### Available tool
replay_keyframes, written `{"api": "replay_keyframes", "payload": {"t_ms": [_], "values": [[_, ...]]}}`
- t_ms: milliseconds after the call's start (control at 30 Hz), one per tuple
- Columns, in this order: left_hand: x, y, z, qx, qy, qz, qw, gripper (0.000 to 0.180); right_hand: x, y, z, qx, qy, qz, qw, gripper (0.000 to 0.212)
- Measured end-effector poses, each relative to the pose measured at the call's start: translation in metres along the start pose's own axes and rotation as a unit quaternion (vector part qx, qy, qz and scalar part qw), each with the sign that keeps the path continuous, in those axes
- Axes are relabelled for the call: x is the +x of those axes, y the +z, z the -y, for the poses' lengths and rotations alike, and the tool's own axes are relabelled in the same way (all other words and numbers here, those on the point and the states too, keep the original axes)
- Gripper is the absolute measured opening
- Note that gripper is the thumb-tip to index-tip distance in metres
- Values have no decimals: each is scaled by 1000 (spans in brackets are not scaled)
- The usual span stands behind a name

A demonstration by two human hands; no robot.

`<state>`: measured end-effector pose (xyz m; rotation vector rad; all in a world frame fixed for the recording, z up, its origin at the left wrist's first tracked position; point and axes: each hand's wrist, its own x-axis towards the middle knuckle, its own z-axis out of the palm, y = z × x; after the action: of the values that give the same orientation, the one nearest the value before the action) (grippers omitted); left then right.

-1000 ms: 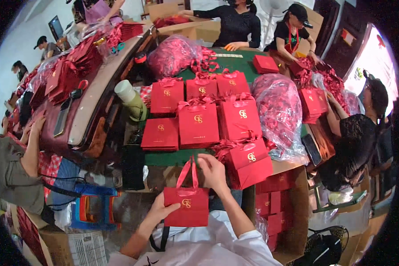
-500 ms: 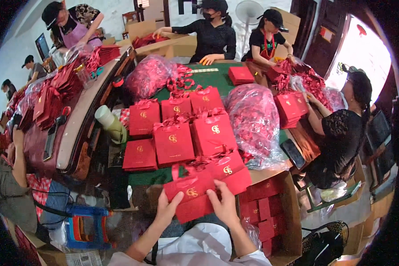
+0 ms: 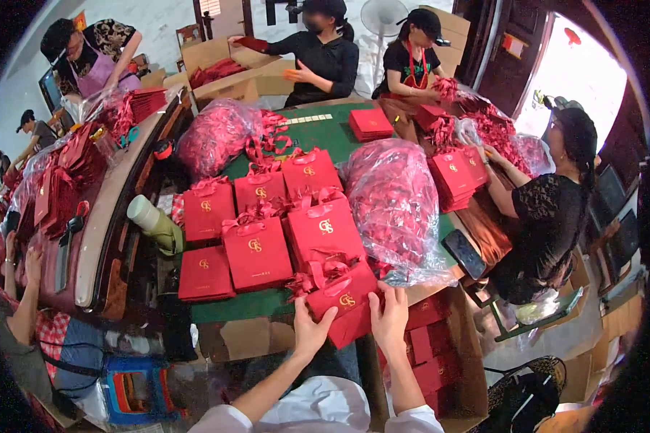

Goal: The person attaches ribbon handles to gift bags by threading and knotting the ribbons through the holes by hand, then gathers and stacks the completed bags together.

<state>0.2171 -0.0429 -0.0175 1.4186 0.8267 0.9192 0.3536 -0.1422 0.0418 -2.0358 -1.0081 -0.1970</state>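
Red gift bag [image 3: 341, 303] shifted right; left fingers [image 3: 325, 321] and right fingers [image 3: 394, 300] closed around its sides.

On the table [image 3: 231, 311], stacked bags [image 3: 258, 249] lie between a bottle [image 3: 155, 225] on their left and a sack [image 3: 391, 202] on their right, a second sack [image 3: 215, 137] behind, a phone [image 3: 464, 254] farther right
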Motion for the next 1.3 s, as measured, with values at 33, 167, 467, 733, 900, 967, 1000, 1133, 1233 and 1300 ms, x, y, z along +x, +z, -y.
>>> {"api": "replay_keyframes", "payload": {"t_ms": [33,167,467,733,900,967,1000,1133,1233,1300], "values": [[1,2,3,-45,-20,-10,999,59,1,-2,0,4,2,-13,1000,25],[2,-1,16,-43,-23,-55,997,67,1,-6,-3,31,52,-19,998,31],[12,-3,40,-77,-133,14,988,86,-9,27,-53,42,108,107,987,47],[17,4,16,-160,-191,-22,968,92,-11,31,-58,61,137,108,983,38],[20,1,26,-155,-240,-55,957,91,-12,33,-56,63,117,102,986,37],[20,4,24,-166,-242,-65,954,90,-12,32,-58,64,128,122,982,36],[18,6,18,-175,-243,-62,952,90,-14,32,-61,69,114,104,986,36],[18,8,28,-180,-245,-78,950,94,-11,31,-56,81,132,110,982,36],[12,13,18,-200,-244,-85,945,94,-8,25,-52,108,172,124,971,36],[10,16,14,-212,-245,-82,943,92,-8,23,-52,130,194,129,964,36]]}}
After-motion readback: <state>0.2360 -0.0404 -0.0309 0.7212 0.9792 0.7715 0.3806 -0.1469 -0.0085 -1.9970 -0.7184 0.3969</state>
